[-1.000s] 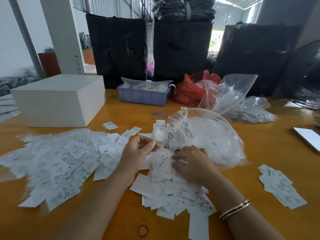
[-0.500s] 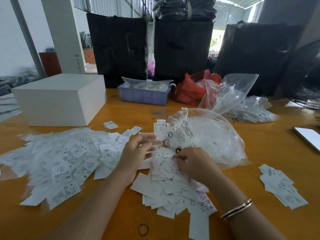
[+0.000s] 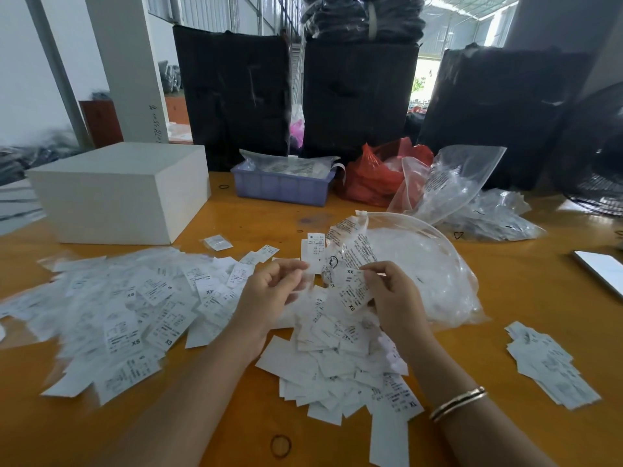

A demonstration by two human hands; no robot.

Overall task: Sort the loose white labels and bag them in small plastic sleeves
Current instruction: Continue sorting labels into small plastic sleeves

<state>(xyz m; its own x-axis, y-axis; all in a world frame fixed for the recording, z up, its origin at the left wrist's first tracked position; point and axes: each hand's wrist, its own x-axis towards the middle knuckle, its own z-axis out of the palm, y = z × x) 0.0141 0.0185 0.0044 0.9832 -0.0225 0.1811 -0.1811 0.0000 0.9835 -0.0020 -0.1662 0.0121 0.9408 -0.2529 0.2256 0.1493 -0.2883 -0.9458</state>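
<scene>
- While the orange table [image 3: 505, 298] carries heaps of paper on every side, the work sits mid-sort, by judgement: labels are being picked out of a pile and matched to a sleeve, with much left to do.
- Left of the arms spreads the broad heap of bagged labels [image 3: 111, 308], many showing XS through clear film; it reaches from the table's left edge almost to the left wrist.
- Behind the hands slumps a large clear zip bag [image 3: 421, 274], mouth open toward the person, its contents a pale blur that cannot be made out.
- Directly below the hands lies the loose label pile [image 3: 337, 358], running toward the near edge; a smaller stack of labels [image 3: 549, 362] sits well apart at the right.
- The right hand [image 3: 397, 298] is raised just above the pile, thumb and forefinger clamped on a small bundle of labels [image 3: 354, 291] marked XS, which hangs down and inward from the fingertips.
- The left hand [image 3: 269, 291] has its fingers curled together at the tips, pinching something thin and pale; blur hides whether it is a sleeve or a label. An XL label [image 3: 315, 251] stands just beyond these fingers, contact unclear.
- The two hands are near each other but apart, the bundle between them.
- Next move, by judgement: open a sleeve mouth with the left fingers and slide the XS bundle in square, without mixing in the XL piece.
</scene>
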